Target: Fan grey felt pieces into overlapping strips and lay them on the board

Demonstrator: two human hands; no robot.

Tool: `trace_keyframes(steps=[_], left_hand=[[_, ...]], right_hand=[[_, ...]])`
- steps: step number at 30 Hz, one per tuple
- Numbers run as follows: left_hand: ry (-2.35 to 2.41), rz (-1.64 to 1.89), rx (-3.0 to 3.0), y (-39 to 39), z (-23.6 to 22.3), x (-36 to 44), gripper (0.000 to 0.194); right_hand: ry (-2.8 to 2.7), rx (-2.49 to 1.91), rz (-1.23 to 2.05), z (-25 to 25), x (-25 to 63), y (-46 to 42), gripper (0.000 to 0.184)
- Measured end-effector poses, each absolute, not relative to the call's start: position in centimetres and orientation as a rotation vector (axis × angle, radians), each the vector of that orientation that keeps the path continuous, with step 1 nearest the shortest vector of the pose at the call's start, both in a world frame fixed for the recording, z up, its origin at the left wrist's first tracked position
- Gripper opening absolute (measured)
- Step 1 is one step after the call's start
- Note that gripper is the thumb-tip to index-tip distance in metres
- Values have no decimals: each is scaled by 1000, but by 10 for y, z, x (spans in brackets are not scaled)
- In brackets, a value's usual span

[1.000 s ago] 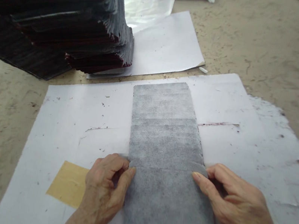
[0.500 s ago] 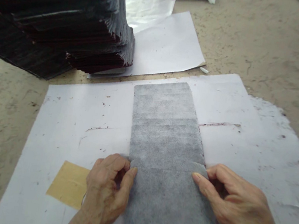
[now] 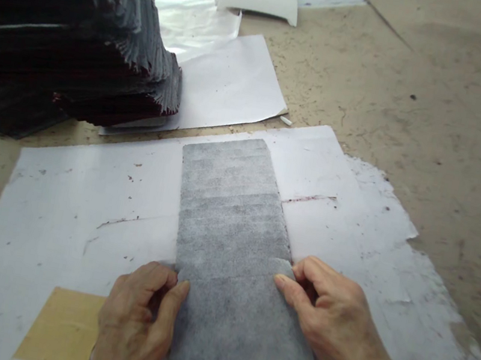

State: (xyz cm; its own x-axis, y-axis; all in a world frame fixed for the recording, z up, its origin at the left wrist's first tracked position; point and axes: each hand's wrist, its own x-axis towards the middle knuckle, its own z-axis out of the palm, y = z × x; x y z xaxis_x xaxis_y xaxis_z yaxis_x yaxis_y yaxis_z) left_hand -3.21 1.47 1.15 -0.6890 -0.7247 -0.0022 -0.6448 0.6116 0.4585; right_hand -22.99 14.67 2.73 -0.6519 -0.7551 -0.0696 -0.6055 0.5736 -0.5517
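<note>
A long grey, fabric-like sheet (image 3: pixel 233 227) lies lengthwise before me, with faint cross creases; its near end runs out of view at the bottom. My left hand (image 3: pixel 141 316) pinches the sheet's left edge between thumb and fingers, at a line running across it. At the right edge, level with that line, my right hand (image 3: pixel 332 322) grips the sheet the same way, thumb on top. The fingers beneath are partly hidden. Under the sheet is white paper (image 3: pixel 58 206) with dark specks and thin reddish-brown marks.
A tall stack of dark, fuzzy-edged sheets (image 3: pixel 75 38) stands at the upper left. Behind are more white paper (image 3: pixel 233 81), a curved white piece (image 3: pixel 257 0) and a small white stick (image 3: pixel 286 121). Yellowish tape (image 3: pixel 62 328) lies left of my left hand.
The view has turned somewhat to the right, so everything appears further left. Both hands keep their pinch on the sheet's edges at the same crossing line.
</note>
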Motion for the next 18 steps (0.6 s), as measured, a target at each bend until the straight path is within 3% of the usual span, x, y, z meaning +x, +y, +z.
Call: trace_keyframes(steps=[18], left_hand=[[-2654, -567, 1126, 16, 11, -37, 21]], right_hand=[[2514, -1038, -754, 31, -227, 142, 29]])
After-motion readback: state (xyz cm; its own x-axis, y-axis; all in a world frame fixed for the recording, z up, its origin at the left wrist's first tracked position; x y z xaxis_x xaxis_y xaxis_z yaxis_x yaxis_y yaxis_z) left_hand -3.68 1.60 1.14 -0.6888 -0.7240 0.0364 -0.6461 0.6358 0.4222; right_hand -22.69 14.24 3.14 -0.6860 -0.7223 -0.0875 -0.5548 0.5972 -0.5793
